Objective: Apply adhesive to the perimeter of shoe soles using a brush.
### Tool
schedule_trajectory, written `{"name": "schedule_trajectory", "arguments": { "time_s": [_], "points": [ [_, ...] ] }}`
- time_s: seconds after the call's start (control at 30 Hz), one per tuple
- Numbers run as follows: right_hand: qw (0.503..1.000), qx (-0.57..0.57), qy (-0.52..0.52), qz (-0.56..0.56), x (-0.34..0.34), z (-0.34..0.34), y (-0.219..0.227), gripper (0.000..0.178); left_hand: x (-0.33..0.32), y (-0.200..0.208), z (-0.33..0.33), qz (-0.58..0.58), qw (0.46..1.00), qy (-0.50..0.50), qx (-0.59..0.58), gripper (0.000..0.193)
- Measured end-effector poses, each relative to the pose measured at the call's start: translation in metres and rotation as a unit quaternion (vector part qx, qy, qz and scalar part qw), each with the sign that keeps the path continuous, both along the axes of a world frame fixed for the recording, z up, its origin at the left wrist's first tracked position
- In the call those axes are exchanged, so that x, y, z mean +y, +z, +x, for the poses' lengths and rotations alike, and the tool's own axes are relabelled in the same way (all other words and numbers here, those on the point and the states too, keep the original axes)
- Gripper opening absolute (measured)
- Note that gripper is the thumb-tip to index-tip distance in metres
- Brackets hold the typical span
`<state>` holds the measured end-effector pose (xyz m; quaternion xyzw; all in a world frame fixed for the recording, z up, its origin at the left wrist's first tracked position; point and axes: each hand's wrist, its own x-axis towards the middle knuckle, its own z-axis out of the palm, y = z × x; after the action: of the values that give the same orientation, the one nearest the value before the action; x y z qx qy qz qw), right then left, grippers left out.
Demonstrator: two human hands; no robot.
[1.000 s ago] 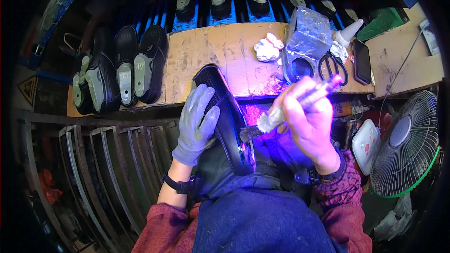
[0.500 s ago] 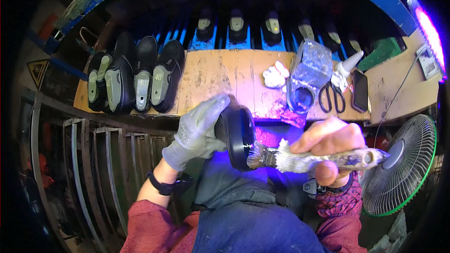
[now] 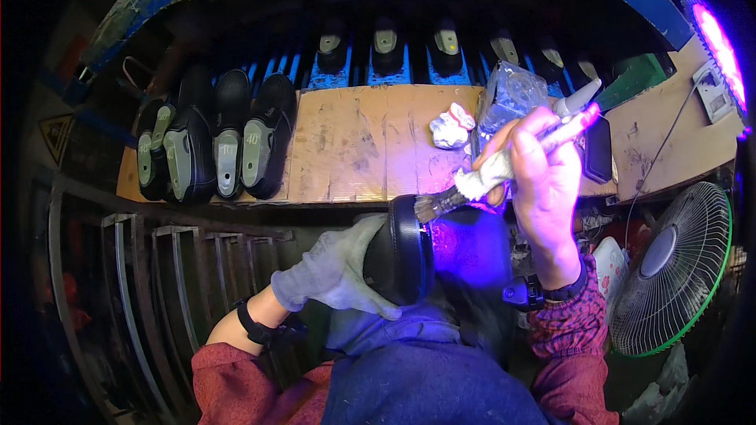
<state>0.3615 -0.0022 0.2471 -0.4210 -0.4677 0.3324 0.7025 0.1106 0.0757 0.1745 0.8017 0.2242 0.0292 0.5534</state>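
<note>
My left hand (image 3: 335, 264), in a grey glove, is closed round a black shoe (image 3: 392, 264) held over my lap, its thumb and fingers spread along the side. The sole edge of the shoe is turned to the right and gleams under purple light. In my bare right hand (image 3: 543, 173) is a brush (image 3: 486, 178) with white wrapping round its handle. Its dark bristles touch the far end of the shoe's edge. Behind this hand, a plastic-wrapped container (image 3: 513, 98) is partly hidden.
On the cardboard-topped bench (image 3: 354, 138) several black shoes on grey lasts (image 3: 264, 142) stand at left. A crumpled white wad (image 3: 451, 127) and a dark phone (image 3: 598, 153) lie to the right. Shoes ride a blue-slatted conveyor (image 3: 390, 63) behind. A fan (image 3: 669, 267) stands at right, below a purple lamp (image 3: 718, 47).
My right hand has swung up and away, taking the bristles from the middle of the shoe's edge to its far end. My left hand and the shoe have turned and come slightly nearer.
</note>
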Motion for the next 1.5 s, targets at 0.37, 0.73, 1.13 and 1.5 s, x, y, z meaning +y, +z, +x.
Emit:
{"name": "schedule_trajectory", "arguments": {
  "time_s": [0.37, 0.73, 1.13, 1.5],
  "points": [
    [0.988, -0.023, 0.144, 0.045, -0.009, -0.009, -0.012, 0.012, 0.014, -0.004, 0.001, -0.047, 0.998, -0.002, 0.046, 0.116],
    [0.995, -0.022, 0.073, 0.066, 0.020, -0.007, -0.045, 0.007, 0.024, -0.007, 0.006, -0.253, 0.965, 0.061, -0.043, 0.096],
    [0.981, -0.094, -0.152, -0.082, -0.010, 0.042, -0.069, 0.013, 0.026, -0.059, 0.009, -0.590, 0.742, 0.275, -0.161, 0.057],
    [0.883, -0.286, -0.305, -0.212, -0.029, 0.089, -0.109, 0.014, -0.033, -0.061, 0.011, -0.568, 0.681, 0.395, -0.242, 0.052]
  ]
}}
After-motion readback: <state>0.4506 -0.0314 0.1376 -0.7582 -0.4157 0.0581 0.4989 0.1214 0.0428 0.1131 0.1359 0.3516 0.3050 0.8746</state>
